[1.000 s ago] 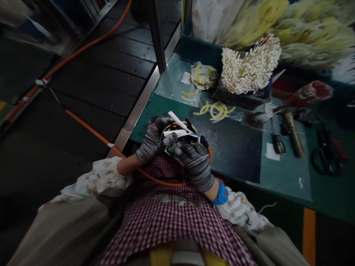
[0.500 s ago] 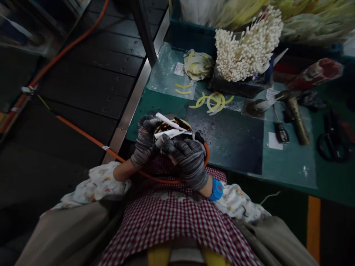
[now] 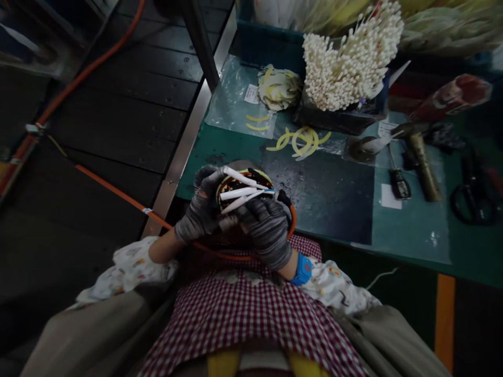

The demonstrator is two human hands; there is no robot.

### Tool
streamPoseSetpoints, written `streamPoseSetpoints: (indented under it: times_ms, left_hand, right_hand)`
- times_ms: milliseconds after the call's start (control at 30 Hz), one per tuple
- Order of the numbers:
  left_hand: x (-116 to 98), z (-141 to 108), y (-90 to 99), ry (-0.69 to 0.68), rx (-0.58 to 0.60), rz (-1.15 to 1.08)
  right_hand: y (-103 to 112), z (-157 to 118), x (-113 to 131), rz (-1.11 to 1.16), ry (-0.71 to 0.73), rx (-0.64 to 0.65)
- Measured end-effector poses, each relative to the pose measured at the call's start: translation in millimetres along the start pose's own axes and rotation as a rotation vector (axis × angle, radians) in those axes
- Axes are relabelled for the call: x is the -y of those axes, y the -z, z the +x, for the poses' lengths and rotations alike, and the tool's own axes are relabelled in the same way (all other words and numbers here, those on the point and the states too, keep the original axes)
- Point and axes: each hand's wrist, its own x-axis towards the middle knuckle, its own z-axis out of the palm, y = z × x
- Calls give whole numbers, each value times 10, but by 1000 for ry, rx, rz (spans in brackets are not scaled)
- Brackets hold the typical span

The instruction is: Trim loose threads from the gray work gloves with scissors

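A green workbench (image 3: 412, 235) fills the right of the room, with a dark slatted floor (image 3: 118, 104) beside it on the left, and the person sits at the bench's near edge in a red checked apron (image 3: 251, 319). Along the back of the bench stands a dark bin crammed with a thick bunch of white sleeves (image 3: 346, 57), ends upward, and near it lie clear plastic bags (image 3: 236, 99) with loose yellow strips (image 3: 301, 141) scattered on and beside them. Farther right, well apart from the hands, rest a brass-coloured tool (image 3: 422, 167) and black scissors (image 3: 473, 196). An orange hose (image 3: 118, 191) runs across the floor and curves around behind the hands. Both hands wear grey knit gloves. The left hand (image 3: 198, 209) is curled closed around the side of a round wound coil (image 3: 243, 183), which sits at the bench edge just above the lap. The right hand (image 3: 267, 228) is closed against the coil's near side, its fingers pinching the base of the white tubes (image 3: 239, 193) that stick out leftward across the coil's top. A blue wristband (image 3: 302, 269) shows at the right wrist.
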Motion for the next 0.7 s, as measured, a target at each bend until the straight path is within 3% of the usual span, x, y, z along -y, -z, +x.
streamPoseSetpoints:
  times_ms: [100,200,333,400,533,700]
  left_hand:
    - [-19,-4,25,-94,4,97]
    - [-49,-1,-9,-64,-3,132]
    - [-100,-9,-135,-63,-55,139]
    - [-143,-22,-220,-75,-94,166]
    - [-259,-48,-364,-110,-105,218]
    - [-342,-11,-382,-211,-76,215]
  right_hand:
    - [-47,-20,12,52,-96,31]
    - [27,-33,-52,208,-184,-17]
    - [238,-44,-273,267,-19,-102]
    - [277,-25,-405,223,1,-71]
    - [196,47,-603,376,-154,44]
    - [144,78,-754,494,-177,122]
